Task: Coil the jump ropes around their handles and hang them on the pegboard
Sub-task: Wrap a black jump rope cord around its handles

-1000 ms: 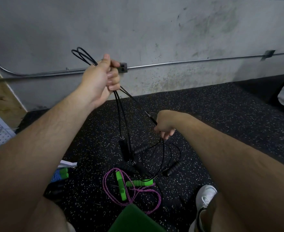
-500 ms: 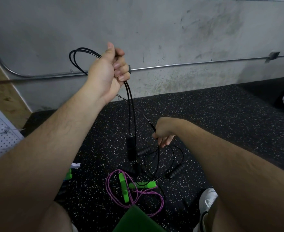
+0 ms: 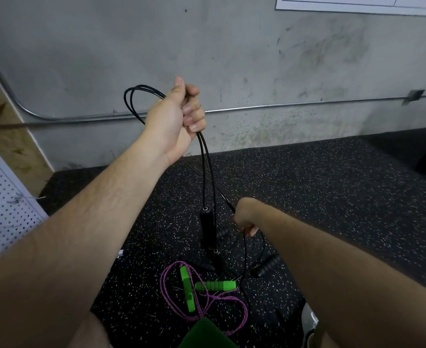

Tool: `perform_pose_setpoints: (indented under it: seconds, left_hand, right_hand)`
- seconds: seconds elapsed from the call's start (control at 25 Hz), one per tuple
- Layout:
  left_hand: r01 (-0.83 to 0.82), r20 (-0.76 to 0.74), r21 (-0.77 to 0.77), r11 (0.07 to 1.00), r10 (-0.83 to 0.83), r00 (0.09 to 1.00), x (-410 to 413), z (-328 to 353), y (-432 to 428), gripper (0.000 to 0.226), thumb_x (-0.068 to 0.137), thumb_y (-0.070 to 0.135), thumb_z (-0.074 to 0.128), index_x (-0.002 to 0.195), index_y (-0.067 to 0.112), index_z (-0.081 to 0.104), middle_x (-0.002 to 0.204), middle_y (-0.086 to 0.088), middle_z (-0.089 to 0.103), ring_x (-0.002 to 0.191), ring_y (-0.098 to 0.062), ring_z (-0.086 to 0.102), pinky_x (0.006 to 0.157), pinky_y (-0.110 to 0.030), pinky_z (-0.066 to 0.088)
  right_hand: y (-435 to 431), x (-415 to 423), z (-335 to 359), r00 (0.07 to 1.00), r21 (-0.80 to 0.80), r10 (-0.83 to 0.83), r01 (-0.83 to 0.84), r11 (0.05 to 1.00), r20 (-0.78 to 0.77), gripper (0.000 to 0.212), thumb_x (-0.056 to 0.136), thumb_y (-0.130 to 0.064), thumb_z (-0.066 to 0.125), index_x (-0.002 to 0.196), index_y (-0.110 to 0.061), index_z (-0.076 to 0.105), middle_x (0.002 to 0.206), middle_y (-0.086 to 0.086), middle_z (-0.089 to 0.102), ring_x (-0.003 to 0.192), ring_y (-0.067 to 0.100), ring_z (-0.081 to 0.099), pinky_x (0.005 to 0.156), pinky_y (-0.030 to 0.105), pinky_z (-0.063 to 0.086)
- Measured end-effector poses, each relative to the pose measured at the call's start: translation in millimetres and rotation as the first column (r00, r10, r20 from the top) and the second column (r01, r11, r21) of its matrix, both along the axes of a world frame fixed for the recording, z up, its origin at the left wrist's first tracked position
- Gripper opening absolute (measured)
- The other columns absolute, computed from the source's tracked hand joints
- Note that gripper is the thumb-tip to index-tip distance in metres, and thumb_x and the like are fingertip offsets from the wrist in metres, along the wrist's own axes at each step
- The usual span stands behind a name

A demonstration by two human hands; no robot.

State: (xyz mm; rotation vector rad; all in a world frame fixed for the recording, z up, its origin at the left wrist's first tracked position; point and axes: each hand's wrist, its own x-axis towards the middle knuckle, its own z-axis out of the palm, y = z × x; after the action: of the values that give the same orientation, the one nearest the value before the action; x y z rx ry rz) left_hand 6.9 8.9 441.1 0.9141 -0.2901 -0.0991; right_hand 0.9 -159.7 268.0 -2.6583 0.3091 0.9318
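The black speckled rubber floor [image 3: 332, 197] and the white perforated pegboard [image 3: 3, 209], cut off at the left edge with no hooks showing, frame the work. The left hand [image 3: 174, 116], clenched round several loops of the thin black cable jump rope [image 3: 205, 159], has risen since 1 second ago, so the 2 black cylindrical handles [image 3: 207, 227] now dangle almost straight beneath it. The right hand [image 3: 244, 214] stays low, curled round 1 taut strand, fingertips mostly hidden. Coiling looks unfinished and hanging not yet begun. The pink braided rope with green handles [image 3: 202, 285] lies on the floor. The lower black handle blurs into clutter.
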Motion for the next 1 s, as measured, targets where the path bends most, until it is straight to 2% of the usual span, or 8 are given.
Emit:
perform_pose_setpoints:
  seconds: [0.2, 0.28, 0.36, 0.44, 0.52, 0.64, 0.8, 1.0]
  left_hand:
    - [0.005, 0.003, 0.004, 1.0, -0.005, 1.0, 0.1, 0.9, 5.3, 0.039, 0.11, 0.036, 0.033, 0.084, 0.013, 0.049, 0.054, 0.005, 0.029, 0.044, -0.008, 0.022, 0.042, -0.021, 0.023]
    - [0.017, 0.001, 0.021, 1.0, -0.017, 1.0, 0.2, -2.1, 7.3, 0.039, 0.11, 0.036, 0.033, 0.083, 0.013, 0.049, 0.053, 0.006, 0.029, 0.044, -0.008, 0.022, 0.042, -0.021, 0.022]
    - [0.024, -0.006, 0.051, 0.998, -0.023, 1.0, 1.2, -6.6, 8.1, 0.039, 0.11, 0.036, 0.033, 0.084, 0.013, 0.049, 0.052, 0.006, 0.03, 0.044, -0.007, 0.023, 0.042, -0.022, 0.022]
    - [0.028, -0.027, 0.087, 0.996, -0.026, 0.999, 3.6, -10.7, 6.7, 0.038, 0.11, 0.036, 0.033, 0.084, 0.013, 0.049, 0.052, 0.006, 0.03, 0.044, -0.007, 0.023, 0.041, -0.022, 0.023]
    - [0.037, -0.059, 0.134, 0.99, -0.029, 0.998, 7.2, -15.3, 3.1, 0.038, 0.11, 0.037, 0.034, 0.084, 0.013, 0.049, 0.051, 0.007, 0.028, 0.042, -0.007, 0.022, 0.04, -0.021, 0.022]
    - [0.07, -0.135, 0.223, 0.972, -0.041, 0.99, 13.7, -26.3, -3.4, 0.032, 0.108, 0.037, 0.041, 0.087, 0.014, 0.048, 0.054, 0.007, 0.028, 0.043, -0.006, 0.025, 0.04, -0.019, 0.023]
    - [0.044, -0.141, 0.253, 0.966, -0.009, 0.99, 20.0, -41.7, -7.3, 0.011, 0.107, 0.013, 0.042, 0.106, 0.006, 0.05, 0.07, 0.0, 0.044, 0.052, -0.009, 0.042, 0.046, -0.02, 0.036]
    - [0.078, -0.038, 0.556, 0.828, -0.069, 0.997, 17.1, -61.0, -1.3, 0.029, 0.105, 0.033, 0.047, 0.119, 0.014, 0.063, 0.108, -0.006, 0.074, 0.099, -0.02, 0.07, 0.086, -0.031, 0.051]
  right_hand:
    - [-19.5, 18.6, 15.1, 0.836, 0.188, -0.298, 0.236, 0.953, 0.461, 0.032, 0.098, -0.009, 0.054, 0.128, -0.001, 0.059, 0.102, 0.008, 0.066, 0.089, 0.025, 0.068, 0.077, 0.035, 0.06]
    - [-20.6, 20.9, 33.3, 0.793, 0.398, -0.393, 0.209, 0.893, 0.466, 0.071, 0.097, -0.004, 0.049, 0.159, -0.019, 0.019, 0.104, 0.0, 0.061, 0.076, 0.021, 0.064, 0.06, 0.036, 0.056]
    - [-17.5, 19.6, 50.9, 0.821, 0.408, -0.324, 0.122, 0.905, 0.471, 0.095, 0.092, 0.001, 0.048, 0.158, -0.036, -0.01, 0.087, 0.0, 0.059, 0.058, 0.018, 0.053, 0.044, 0.031, 0.043]
    - [-13.4, 17.5, 65.5, 0.826, 0.211, -0.132, 0.016, 0.977, 0.549, 0.076, 0.089, 0.0, 0.049, 0.156, -0.023, 0.023, 0.086, 0.008, 0.067, 0.062, 0.02, 0.06, 0.046, 0.033, 0.046]
    - [-2.8, 10.1, 79.1, 0.88, 0.265, 0.024, -0.169, 0.949, 0.475, 0.041, 0.09, -0.003, 0.055, 0.129, -0.014, 0.059, 0.101, 0.01, 0.072, 0.077, 0.02, 0.069, 0.055, 0.032, 0.052]
    - [16.3, -6.4, 84.8, 0.946, 0.552, 0.2, -0.312, 0.773, 0.253, 0.028, 0.089, -0.01, 0.07, 0.117, -0.015, 0.064, 0.107, 0.007, 0.073, 0.088, 0.017, 0.072, 0.073, 0.029, 0.056]
    - [27.3, -7.6, 70.4, 0.905, 0.505, 0.091, -0.312, 0.804, 0.415, 0.02, 0.1, -0.014, 0.059, 0.105, 0.004, 0.067, 0.086, 0.008, 0.072, 0.076, 0.02, 0.072, 0.075, 0.034, 0.061]
    - [18.4, -11.1, 83.1, 0.831, 0.546, -0.062, -0.305, 0.78, 0.553, 0.012, 0.102, -0.01, 0.054, 0.096, -0.008, 0.064, 0.08, 0.005, 0.069, 0.061, 0.01, 0.063, 0.06, 0.024, 0.058]
